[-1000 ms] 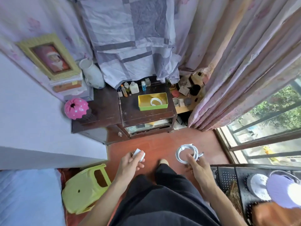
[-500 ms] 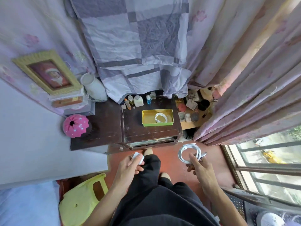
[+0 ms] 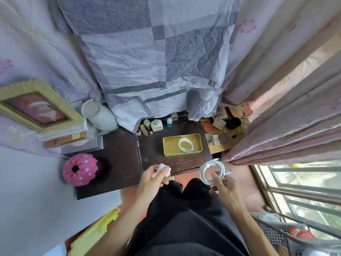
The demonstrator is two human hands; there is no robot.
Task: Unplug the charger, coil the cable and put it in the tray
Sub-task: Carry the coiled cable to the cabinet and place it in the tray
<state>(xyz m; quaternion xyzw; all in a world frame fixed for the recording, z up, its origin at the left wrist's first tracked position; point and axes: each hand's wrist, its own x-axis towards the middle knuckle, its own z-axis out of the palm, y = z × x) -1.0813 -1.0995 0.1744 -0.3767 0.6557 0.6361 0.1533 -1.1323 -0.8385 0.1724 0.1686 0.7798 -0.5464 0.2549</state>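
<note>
Your right hand point(image 3: 224, 187) pinches the coiled cable point(image 3: 213, 171) just short of the yellow tray point(image 3: 181, 154); your left hand point(image 3: 152, 179) grips the charger point(image 3: 164, 169). Lower both beside the coil point(image 3: 186, 144) already inside, keeping the loops together.

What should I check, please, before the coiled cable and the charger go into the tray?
1. Charger unplugged, held in the left hand: ok.
2. Coiled cable in neat loops, gripped by the right hand: ok.
3. Cable detached from the charger: ok, its plug end hangs free.
4. Tray upright on the dark cabinet, in front of both hands: ok.
5. Room in the tray: another white cable fills its right half; left half bare: ok.
6. Coil secured against springing open: cannot tell.
</note>
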